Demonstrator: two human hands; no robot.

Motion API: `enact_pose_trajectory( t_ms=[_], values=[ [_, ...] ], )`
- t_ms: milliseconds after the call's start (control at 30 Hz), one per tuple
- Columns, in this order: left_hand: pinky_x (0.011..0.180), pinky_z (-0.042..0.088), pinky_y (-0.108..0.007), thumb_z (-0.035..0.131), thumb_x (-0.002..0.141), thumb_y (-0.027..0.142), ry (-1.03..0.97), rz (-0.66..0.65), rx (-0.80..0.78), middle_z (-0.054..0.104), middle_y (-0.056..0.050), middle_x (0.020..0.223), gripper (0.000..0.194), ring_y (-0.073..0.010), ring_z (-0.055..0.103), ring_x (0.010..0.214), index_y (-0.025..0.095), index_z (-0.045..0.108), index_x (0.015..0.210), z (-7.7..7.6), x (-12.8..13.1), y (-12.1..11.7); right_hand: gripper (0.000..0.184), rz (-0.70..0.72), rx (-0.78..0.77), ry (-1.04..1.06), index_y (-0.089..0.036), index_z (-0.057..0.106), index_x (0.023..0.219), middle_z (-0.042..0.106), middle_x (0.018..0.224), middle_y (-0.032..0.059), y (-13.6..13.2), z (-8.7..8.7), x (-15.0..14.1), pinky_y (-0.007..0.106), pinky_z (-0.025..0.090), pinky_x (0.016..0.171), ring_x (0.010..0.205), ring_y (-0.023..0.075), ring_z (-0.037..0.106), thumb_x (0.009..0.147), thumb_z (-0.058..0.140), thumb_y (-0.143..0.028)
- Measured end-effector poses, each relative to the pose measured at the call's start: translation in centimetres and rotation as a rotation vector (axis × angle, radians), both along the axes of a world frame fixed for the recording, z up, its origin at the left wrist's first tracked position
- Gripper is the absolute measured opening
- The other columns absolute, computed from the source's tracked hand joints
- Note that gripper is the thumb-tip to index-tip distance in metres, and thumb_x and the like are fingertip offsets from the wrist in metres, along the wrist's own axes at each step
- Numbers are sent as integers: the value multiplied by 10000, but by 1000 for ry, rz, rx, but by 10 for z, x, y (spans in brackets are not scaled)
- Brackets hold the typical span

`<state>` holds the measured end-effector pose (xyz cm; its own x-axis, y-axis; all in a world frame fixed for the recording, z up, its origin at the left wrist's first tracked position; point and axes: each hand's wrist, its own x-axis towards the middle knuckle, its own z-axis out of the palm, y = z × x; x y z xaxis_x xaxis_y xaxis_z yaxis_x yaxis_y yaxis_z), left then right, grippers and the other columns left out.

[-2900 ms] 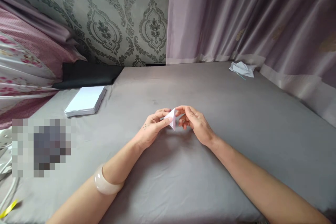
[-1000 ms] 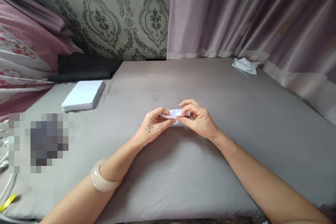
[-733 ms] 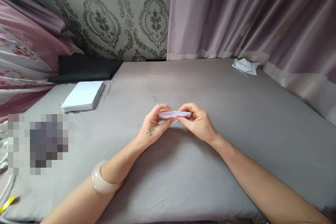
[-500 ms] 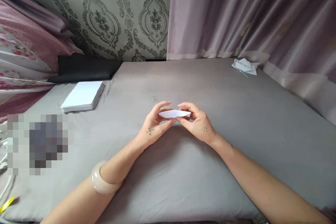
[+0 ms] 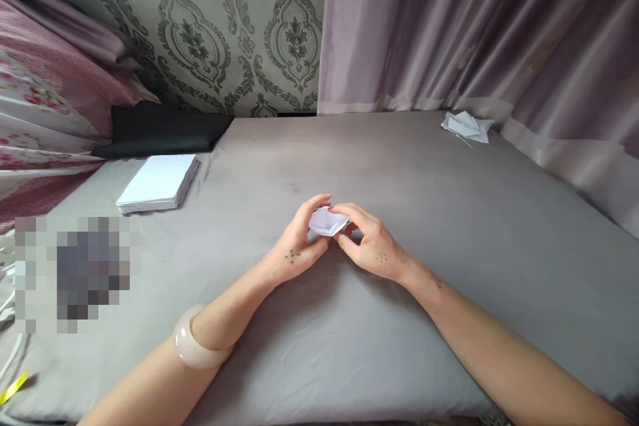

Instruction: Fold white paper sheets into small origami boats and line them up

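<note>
A small piece of folded white paper [image 5: 328, 221] is held between my two hands, above the middle of the grey cloth surface. It is spread into a hollow, pocket-like shape that faces me. My left hand [image 5: 302, 239] grips its left side, thumb below and fingers curled behind. On the right side my right hand [image 5: 370, 239] holds the paper, its index finger along the upper edge and its thumb near the lower edge. The far fingers of both hands are partly hidden.
A thick stack of white paper [image 5: 158, 180] lies at the left, in front of a black folded item [image 5: 164, 130]. Folded white papers [image 5: 468, 126] and a thin light-blue stick [image 5: 464, 141] sit at the far right. A yellow strip [image 5: 14, 387] is at the near left.
The paper has gone from a long, narrow opening to a wider, shorter hollow. My hands have moved closer together, and the right index finger now rests on the upper edge.
</note>
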<state>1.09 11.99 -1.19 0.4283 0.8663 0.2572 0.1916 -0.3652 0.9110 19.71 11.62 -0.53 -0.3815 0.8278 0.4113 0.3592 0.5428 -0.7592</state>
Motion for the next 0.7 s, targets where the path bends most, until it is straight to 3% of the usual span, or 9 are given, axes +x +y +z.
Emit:
enact_pose_trajectory(
  t_ms=[200, 333, 400, 467, 533, 700],
  values=[
    [992, 438, -423, 552, 791, 81, 79, 64, 135, 444, -108, 1320, 639, -245, 458, 1227, 287, 348, 1361, -2, -2, 3, 449, -30, 56, -50, -267, 501, 1247, 571, 1210, 63, 2, -4, 3, 323, 544, 738, 883, 164, 606, 835, 493, -88],
    [956, 458, -391, 609, 811, 170, 46, 133, 152, 473, -82, 1254, 370, -221, 501, 1157, 266, 545, 1163, 1, -2, 7, 376, -86, -7, -18, -252, 546, 1200, 595, 1152, 62, 4, -5, 3, 311, 532, 718, 848, 157, 617, 843, 512, -139],
    [914, 470, -364, 633, 822, 251, -15, 144, 8, 539, -75, 1165, 234, -207, 556, 1063, 226, 601, 1053, 5, -3, 8, 273, -125, -169, 25, -234, 597, 1106, 640, 1028, 46, 5, -2, 4, 306, 520, 694, 765, 147, 616, 837, 559, -208],
    [843, 483, -333, 641, 829, 340, -100, 130, -236, 612, -62, 1027, 232, -187, 598, 934, 194, 617, 1008, 9, -4, 9, 191, -116, -413, 103, -215, 634, 993, 653, 854, 21, 6, 3, 6, 288, 500, 642, 671, 134, 598, 835, 596, -315],
    [811, 477, -315, 636, 833, 394, -201, 85, -451, 648, -57, 930, 262, -180, 606, 877, 168, 639, 965, 13, -6, 10, 231, -37, -634, 201, -195, 650, 906, 628, 733, 2, 8, 8, 9, 260, 464, 586, 599, 114, 563, 835, 601, -409],
    [820, 464, -309, 679, 804, 380, -459, -65, -695, 663, -69, 864, 237, -172, 601, 857, 143, 683, 791, 18, -9, 13, 322, 105, -859, 395, -169, 648, 774, 585, 669, -14, 11, 13, 17, 221, 354, 502, 522, 70, 473, 809, 632, -489]
  ],
)
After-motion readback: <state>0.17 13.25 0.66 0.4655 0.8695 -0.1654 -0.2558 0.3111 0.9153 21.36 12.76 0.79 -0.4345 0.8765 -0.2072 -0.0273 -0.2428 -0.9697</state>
